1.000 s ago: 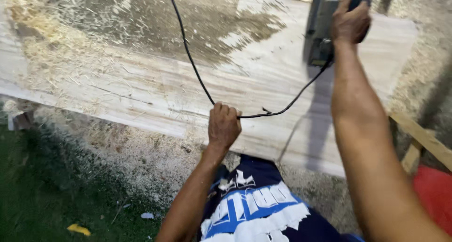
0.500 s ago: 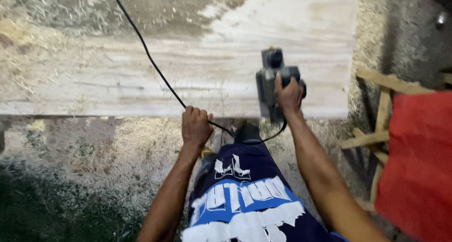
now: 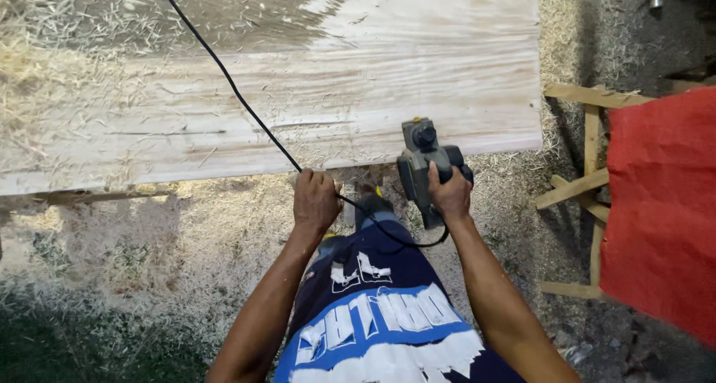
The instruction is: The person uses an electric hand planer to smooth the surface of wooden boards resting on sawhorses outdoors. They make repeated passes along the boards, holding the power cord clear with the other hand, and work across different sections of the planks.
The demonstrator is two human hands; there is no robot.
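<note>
- Since the earlier frames, the power planer has come back from far out on the big wooden board to the board's near edge, close to the person's body.
- Head view: the right hand is wrapped tight around the planer's handle. The grey tool sits right at the near edge of the board, by its right end.
- The left hand is closed in a fist around the black cord. This hand is just below the board's near edge, left of the planer.
- The cord runs from the left hand up and across the board to its far left side. Another bit loops under the board's edge to the planer.
- Wood shavings lie thick on the ground below the board and also on the board's left part.
- To the right of the board stands a wooden frame, with a big red cloth draped over it.
- Below the board is the person's dark blue shirt with a blue and white print.
- I can see no boxes, signs or tubs near the board.
</note>
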